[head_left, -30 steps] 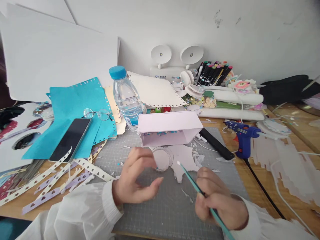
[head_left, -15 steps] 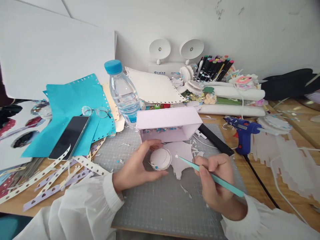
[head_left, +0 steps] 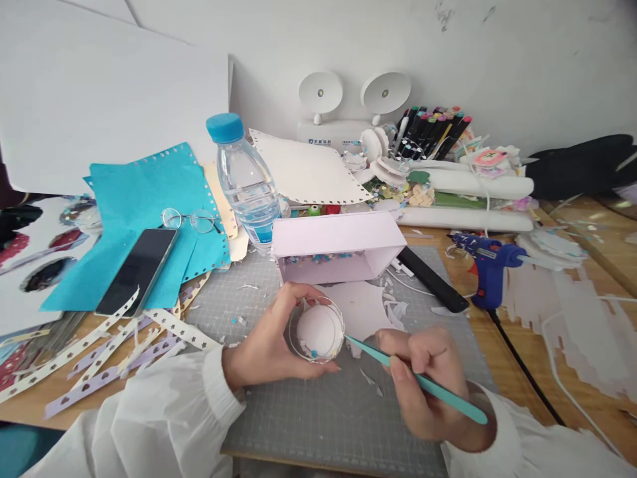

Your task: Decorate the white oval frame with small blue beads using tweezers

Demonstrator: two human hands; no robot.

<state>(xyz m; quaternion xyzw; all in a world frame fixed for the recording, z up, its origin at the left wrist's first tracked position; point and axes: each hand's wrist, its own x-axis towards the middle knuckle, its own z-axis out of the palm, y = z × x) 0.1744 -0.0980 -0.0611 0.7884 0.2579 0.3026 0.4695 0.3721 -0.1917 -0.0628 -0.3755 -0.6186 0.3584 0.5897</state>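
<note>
My left hand point(head_left: 281, 342) curves round a small round white paper piece point(head_left: 321, 330) with a thin raised rim, its thumb and fingers on opposite sides. Tiny blue and pale bits lie along the inside of that rim. In my right hand point(head_left: 430, 378) is a pair of teal tweezers point(head_left: 448, 396), pinched between thumb and fingers. The tweezers' tip is close to the right edge of the round piece; whether it touches or grips a bit, I cannot tell. Behind, an open lilac paper box point(head_left: 338, 236) lies on its side, with small coloured bits inside.
A grey cutting mat point(head_left: 308, 425) lies under my hands, with a torn lilac sheet point(head_left: 365, 305) and paper scraps. A water bottle point(head_left: 249, 186) stands behind at left, near a phone point(head_left: 137, 272) and glasses point(head_left: 189, 219). At right lies a blue glue gun point(head_left: 490, 265) with its cord.
The tweezers have come down and left, from above the lilac sheet to the round piece's edge; the white bit at their tip no longer shows. My left hand has tilted the round piece slightly.
</note>
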